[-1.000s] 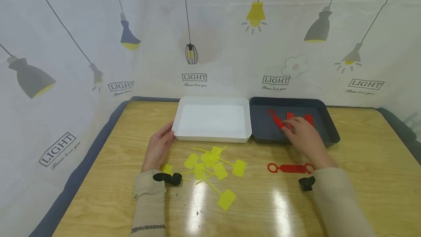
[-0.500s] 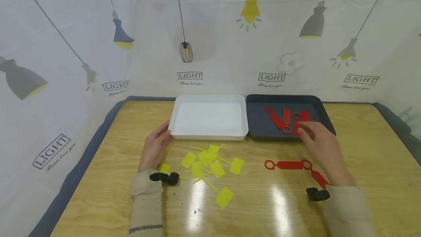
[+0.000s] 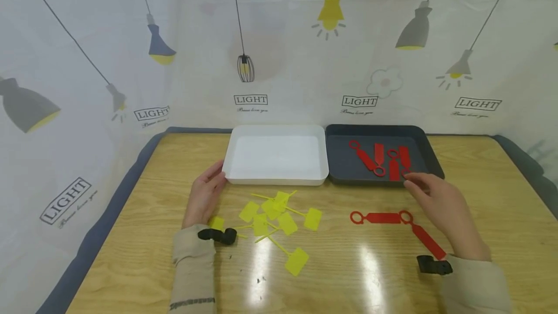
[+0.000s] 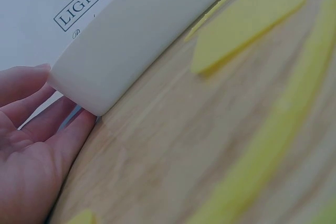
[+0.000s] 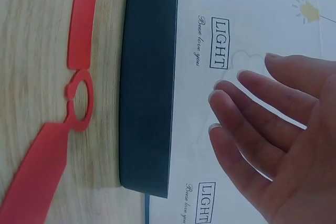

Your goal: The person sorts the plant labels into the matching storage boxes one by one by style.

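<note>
My left hand (image 3: pixel 205 197) rests against the left side of the white tray (image 3: pixel 275 182), its thumb at the front corner in the left wrist view. My right hand (image 3: pixel 449 210) hovers at the front right of the dark grey tray (image 3: pixel 370 181); in the right wrist view its fingers are spread loosely, holding nothing. Inside the dark tray lie several flat red tags with ring ends (image 3: pixel 365 160). On the table before it lies a red tag (image 3: pixel 383 218), and a second red tag (image 3: pixel 429 242) slants away toward my right wrist.
Several yellow cable-tie labels (image 3: pixel 260 225) lie heaped in front of the white tray. One yellow label (image 3: pixel 297 261) sits nearer me, another partly hidden by the left wrist. Both trays stand side by side at the back, by a cloth printed with lamps (image 3: pixel 305 62).
My right hand let go of a red tag in the dark tray, then moved right and toward me past the front rim. The left hand stays at the white tray.
</note>
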`<move>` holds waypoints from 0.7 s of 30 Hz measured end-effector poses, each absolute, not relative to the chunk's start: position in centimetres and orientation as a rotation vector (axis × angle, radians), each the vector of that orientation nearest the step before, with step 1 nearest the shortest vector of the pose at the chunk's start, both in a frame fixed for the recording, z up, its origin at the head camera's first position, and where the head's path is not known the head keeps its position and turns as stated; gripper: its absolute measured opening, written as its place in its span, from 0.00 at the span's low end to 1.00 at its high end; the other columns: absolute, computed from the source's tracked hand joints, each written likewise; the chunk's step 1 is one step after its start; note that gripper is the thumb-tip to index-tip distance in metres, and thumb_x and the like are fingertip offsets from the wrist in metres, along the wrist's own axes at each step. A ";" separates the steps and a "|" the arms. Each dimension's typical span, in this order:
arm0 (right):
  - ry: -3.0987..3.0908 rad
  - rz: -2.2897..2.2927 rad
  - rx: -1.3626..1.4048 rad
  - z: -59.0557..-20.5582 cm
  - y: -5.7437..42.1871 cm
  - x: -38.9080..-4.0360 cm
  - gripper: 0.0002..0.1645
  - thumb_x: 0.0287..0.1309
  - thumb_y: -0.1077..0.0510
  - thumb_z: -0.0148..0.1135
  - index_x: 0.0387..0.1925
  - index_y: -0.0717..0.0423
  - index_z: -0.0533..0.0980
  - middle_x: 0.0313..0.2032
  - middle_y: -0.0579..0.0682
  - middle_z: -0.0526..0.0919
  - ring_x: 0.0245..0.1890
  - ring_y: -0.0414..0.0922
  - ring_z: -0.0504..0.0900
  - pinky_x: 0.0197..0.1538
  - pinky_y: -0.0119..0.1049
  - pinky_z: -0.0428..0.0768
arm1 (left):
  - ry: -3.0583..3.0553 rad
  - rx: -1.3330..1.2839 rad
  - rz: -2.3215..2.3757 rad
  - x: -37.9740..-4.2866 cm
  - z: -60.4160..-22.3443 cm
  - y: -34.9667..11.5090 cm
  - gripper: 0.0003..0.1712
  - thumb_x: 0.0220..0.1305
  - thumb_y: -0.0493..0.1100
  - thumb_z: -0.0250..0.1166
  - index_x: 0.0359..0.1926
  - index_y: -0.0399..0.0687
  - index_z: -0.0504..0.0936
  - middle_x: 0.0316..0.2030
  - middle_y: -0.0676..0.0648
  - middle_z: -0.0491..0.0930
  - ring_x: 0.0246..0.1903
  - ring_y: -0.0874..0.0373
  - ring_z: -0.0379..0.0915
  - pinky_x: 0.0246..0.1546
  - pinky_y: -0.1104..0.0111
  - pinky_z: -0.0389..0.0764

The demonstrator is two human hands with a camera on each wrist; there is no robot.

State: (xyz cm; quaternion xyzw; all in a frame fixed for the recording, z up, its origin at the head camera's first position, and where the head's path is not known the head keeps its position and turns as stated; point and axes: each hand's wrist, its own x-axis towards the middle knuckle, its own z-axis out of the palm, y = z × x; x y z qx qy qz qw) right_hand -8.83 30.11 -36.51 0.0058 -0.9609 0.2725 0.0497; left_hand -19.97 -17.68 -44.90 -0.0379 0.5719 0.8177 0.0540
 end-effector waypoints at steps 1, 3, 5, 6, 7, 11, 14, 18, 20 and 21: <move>-2.940 0.825 0.025 -36.5 30.2 -8.8 0.30 0.61 0.41 0.46 0.53 0.61 0.70 0.49 0.63 0.74 0.42 0.58 0.74 0.39 0.54 0.72 | 1.732 -0.115 2.486 -20.0 -44.9 -17.7 0.25 0.64 0.34 0.51 0.63 0.39 0.62 0.63 0.42 0.58 0.60 0.54 0.56 0.58 0.68 0.62; -2.970 0.807 0.033 -36.7 30.4 -8.8 0.30 0.61 0.42 0.47 0.53 0.62 0.70 0.47 0.63 0.74 0.41 0.58 0.74 0.38 0.53 0.73 | 1.733 -0.119 2.488 -20.0 -44.9 -17.7 0.25 0.65 0.34 0.51 0.63 0.39 0.62 0.63 0.42 0.58 0.60 0.54 0.57 0.58 0.67 0.62; -3.004 0.791 0.035 -36.9 30.6 -8.8 0.30 0.61 0.42 0.48 0.52 0.62 0.70 0.46 0.63 0.75 0.41 0.58 0.74 0.37 0.52 0.73 | 1.739 -0.116 2.485 -20.0 -44.9 -17.6 0.25 0.65 0.34 0.51 0.62 0.39 0.62 0.62 0.43 0.59 0.60 0.54 0.57 0.58 0.68 0.62; -3.025 0.784 0.034 -37.0 30.7 -8.8 0.30 0.61 0.42 0.48 0.52 0.62 0.70 0.45 0.62 0.76 0.41 0.57 0.74 0.36 0.52 0.73 | 1.743 -0.115 2.481 -20.0 -44.9 -17.6 0.25 0.65 0.34 0.51 0.62 0.40 0.62 0.62 0.43 0.59 0.60 0.54 0.57 0.58 0.68 0.63; -3.045 0.777 0.032 -37.1 30.8 -8.9 0.30 0.60 0.42 0.49 0.52 0.62 0.71 0.44 0.62 0.76 0.41 0.57 0.74 0.37 0.51 0.73 | 1.747 -0.116 2.477 -20.1 -44.9 -17.6 0.25 0.65 0.34 0.51 0.62 0.40 0.62 0.62 0.43 0.59 0.60 0.55 0.57 0.57 0.68 0.63; -3.108 0.773 0.023 -37.8 31.3 -9.1 0.32 0.59 0.39 0.48 0.51 0.62 0.71 0.43 0.62 0.77 0.41 0.57 0.75 0.37 0.50 0.73 | 1.748 -0.130 2.476 -20.1 -45.0 -17.5 0.24 0.64 0.35 0.51 0.62 0.41 0.63 0.62 0.44 0.59 0.60 0.56 0.58 0.57 0.68 0.63; -3.128 0.783 0.018 -38.3 31.7 -9.3 0.31 0.60 0.41 0.49 0.51 0.61 0.71 0.42 0.61 0.78 0.40 0.56 0.75 0.36 0.49 0.74 | 1.740 -0.132 2.479 -20.1 -45.0 -17.4 0.24 0.65 0.35 0.51 0.62 0.41 0.63 0.62 0.44 0.59 0.60 0.55 0.57 0.57 0.68 0.63; -3.175 0.802 0.024 -38.9 31.9 -9.4 0.26 0.59 0.46 0.52 0.51 0.62 0.71 0.42 0.61 0.78 0.40 0.56 0.76 0.36 0.49 0.74 | 1.740 -0.128 2.478 -20.0 -44.9 -17.4 0.24 0.65 0.35 0.51 0.62 0.41 0.63 0.62 0.44 0.59 0.60 0.55 0.57 0.57 0.68 0.63; -3.195 0.817 0.028 -39.1 32.0 -9.5 0.26 0.59 0.47 0.53 0.51 0.62 0.71 0.42 0.61 0.78 0.41 0.56 0.76 0.37 0.49 0.74 | 1.742 -0.126 2.482 -20.0 -44.9 -17.5 0.25 0.65 0.35 0.51 0.62 0.41 0.63 0.62 0.44 0.59 0.60 0.55 0.58 0.57 0.68 0.63; -3.205 0.820 0.026 -39.2 32.0 -9.5 0.26 0.59 0.46 0.52 0.52 0.61 0.71 0.43 0.61 0.77 0.41 0.56 0.75 0.38 0.49 0.74 | 1.745 -0.127 2.485 -20.0 -44.8 -17.5 0.25 0.64 0.35 0.52 0.62 0.41 0.63 0.62 0.44 0.59 0.60 0.55 0.58 0.57 0.69 0.63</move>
